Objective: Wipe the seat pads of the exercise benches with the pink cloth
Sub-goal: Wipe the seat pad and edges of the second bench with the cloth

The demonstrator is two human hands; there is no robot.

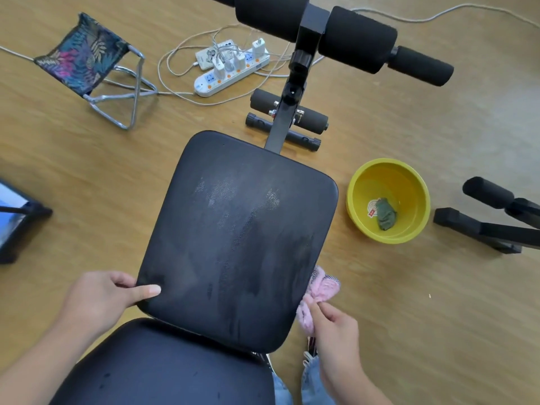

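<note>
A black seat pad (pixel 239 238) of the exercise bench fills the middle of the view, with damp streaks and pale patches on it. A second black pad (pixel 163 369) lies below it, nearer to me. My left hand (pixel 108 299) grips the seat pad's lower left edge, thumb on top. My right hand (pixel 333 331) pinches the pink cloth (pixel 321 290) just off the pad's lower right edge; part of the cloth is hidden behind the pad.
A yellow basin (pixel 388 200) with water and a dark green rag stands on the wooden floor to the right. Foam leg rollers (pixel 356 39) rise ahead. A power strip (pixel 230 68) with cables, a folding stool (pixel 87 59) and another bench's frame (pixel 491 217) lie around.
</note>
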